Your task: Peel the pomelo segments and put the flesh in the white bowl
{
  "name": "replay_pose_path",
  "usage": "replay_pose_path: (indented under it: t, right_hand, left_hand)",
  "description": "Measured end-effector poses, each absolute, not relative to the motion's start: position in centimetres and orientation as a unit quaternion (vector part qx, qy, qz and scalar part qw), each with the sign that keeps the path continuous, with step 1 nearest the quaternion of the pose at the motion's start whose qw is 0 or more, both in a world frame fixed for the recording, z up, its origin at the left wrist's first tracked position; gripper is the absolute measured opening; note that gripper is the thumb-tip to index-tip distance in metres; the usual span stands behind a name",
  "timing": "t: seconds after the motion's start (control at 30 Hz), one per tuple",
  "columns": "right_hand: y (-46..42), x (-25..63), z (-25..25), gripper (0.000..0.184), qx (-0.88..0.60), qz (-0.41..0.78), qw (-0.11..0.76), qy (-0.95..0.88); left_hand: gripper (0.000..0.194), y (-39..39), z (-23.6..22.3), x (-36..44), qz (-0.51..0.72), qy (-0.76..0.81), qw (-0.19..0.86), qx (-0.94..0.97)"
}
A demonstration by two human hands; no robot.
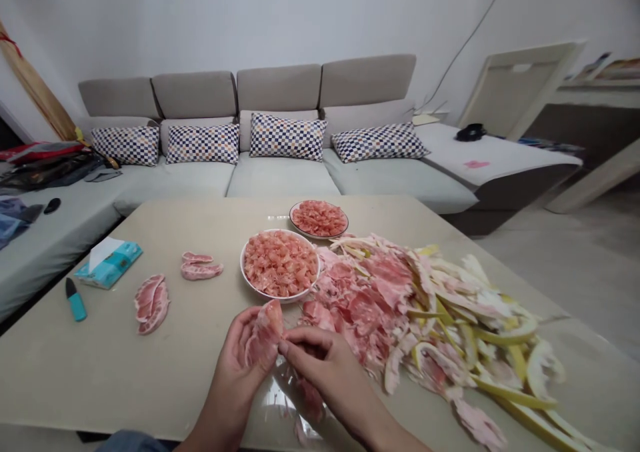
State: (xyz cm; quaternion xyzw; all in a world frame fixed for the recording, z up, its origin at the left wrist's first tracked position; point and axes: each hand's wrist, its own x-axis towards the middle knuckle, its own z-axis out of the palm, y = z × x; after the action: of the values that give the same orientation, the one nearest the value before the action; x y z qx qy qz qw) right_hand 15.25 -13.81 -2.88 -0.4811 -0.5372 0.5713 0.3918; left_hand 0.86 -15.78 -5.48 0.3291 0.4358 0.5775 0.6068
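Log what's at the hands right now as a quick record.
Left hand: holds a pink pomelo segment
Right hand: fingertips at the segment's edge
Beside hands: pile of pomelo peel and membrane
Ahead: white bowl of peeled pulp
Beyond: white plate of pulp

Bright, even indoor light, soft and diffuse, no source in frame. Wall [310,19] reads slightly washed out. Shadows faint, mostly under my left hand [235,365] and right hand [330,372]. Glare patch on the glossy surface [100,379] just below my hands, a smaller one by the bowl [242,269]. Heavy wide-angle distortion: sofa [280,85] bows, surface edges curve toward the corners. No strong motion blur, but pomelo flesh [265,335] in my grip looks a bit soft, fine detail smeared.
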Motion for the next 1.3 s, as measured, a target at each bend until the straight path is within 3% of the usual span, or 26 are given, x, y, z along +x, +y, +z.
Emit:
replay_pose_path:
  t: [0.17, 0.4, 0.63, 0.93, 1.3]
  right_hand:
    - [-13.8, 15.3, -3.3, 0.022, -0.5, 0.593, 0.386, -0.499]
    - [-14.3, 14.9, -3.7, 0.012, -0.534, 0.498, 0.404, -0.551]
    - [-13.8, 15.7, -3.2, 0.009, -0.534, 0.423, 0.4, -0.613]
    - [-12.7, 17.0, -2.4, 0.011, -0.488, 0.464, 0.374, -0.638]
    - [-13.8, 16.4, -3.2, 0.014, -0.441, 0.351, 0.364, -0.742]
  left_hand:
    - [0.049, -15.6, -6.7, 0.8, 0.579, 0.454, 0.575, 0.358]
    - [0.042, -15.8, -6.8, 1.3, 0.509, 0.467, 0.596, 0.41]
    - [0.043, -16.1, -5.8, 1.0, 0.466, 0.442, 0.658, 0.393]
    - [0.041, -15.9, -4.5, 0.8, 0.477, 0.366, 0.752, 0.27]
    - [0.05, -15.8, -6.6, 0.7, 0.488, 0.439, 0.654, 0.377]
